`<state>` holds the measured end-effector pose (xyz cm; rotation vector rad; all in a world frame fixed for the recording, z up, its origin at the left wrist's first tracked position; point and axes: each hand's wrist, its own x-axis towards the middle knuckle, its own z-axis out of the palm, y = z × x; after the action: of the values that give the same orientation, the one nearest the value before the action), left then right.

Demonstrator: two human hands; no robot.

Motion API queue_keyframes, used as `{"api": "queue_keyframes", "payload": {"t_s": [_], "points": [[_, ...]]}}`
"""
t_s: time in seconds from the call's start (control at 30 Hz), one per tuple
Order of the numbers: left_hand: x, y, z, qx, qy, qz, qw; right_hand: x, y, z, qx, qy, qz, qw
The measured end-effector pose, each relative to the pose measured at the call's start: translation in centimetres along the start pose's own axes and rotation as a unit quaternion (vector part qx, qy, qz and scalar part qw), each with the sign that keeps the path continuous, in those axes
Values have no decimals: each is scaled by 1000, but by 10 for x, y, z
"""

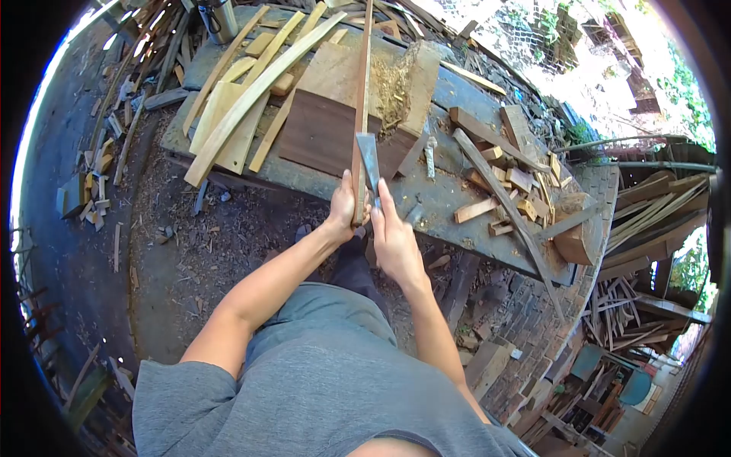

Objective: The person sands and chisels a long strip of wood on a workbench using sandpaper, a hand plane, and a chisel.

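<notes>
A long, narrow wooden strip points away from me over the workbench, its near end in my left hand. The fingers of that hand are wrapped round it from the left side. In my right hand is a chisel with a flat metal blade that widens toward its far end. Its blade lies along the right side of the strip, with my index finger stretched along the tool. Beneath the strip is a dark brown board, and past it a block with wood shavings.
Long pale slats lie on the bench's left side. To the right are offcuts, a long dark batten and a twisted pale object. A metal tumbler stands at the far left corner. Scraps litter the ground.
</notes>
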<state>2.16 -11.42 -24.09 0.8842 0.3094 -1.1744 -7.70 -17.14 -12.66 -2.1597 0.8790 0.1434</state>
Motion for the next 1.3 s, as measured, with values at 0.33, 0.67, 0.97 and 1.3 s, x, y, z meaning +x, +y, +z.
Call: {"api": "queue_keyframes", "payload": {"t_s": [0.33,0.67,0.97,1.3], "points": [[15,22,-16,-30,-18,-12,999,-4,8,3,36,-39,-13,998],[-6,-21,8,37,64,25,997,33,10,5,51,8,9,999],[-13,-15,4,37,69,20,997,12,1,-1,48,-24,24,998],[-19,-11,-1,67,74,8,995,6,-5,5,9,-16,5,1000]]}}
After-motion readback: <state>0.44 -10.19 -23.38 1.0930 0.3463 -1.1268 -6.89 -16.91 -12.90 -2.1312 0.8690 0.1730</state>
